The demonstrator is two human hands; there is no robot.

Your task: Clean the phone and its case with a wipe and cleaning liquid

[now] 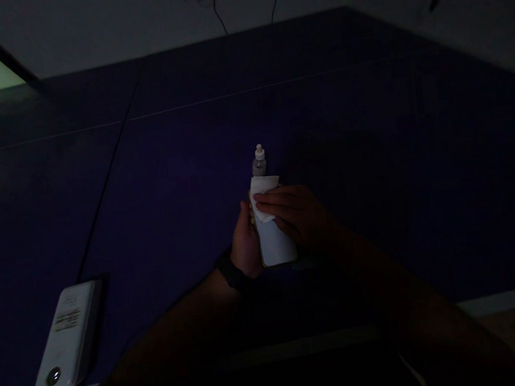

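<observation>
Our right hand (302,213) holds a white tissue (265,198) under its fingers, pressed to the phone's (277,245) upper face; our left hand (247,248) grips the phone's left edge. We judge wiping under way; finished portions cannot be told. Just beyond both hands, a dropper bottle (259,166) stands on the surface (190,157).

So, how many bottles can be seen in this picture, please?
1. The dropper bottle is just beyond the phone and the white wipe, which covers part of the phone. The picture is dark, so others may be hidden.
</observation>
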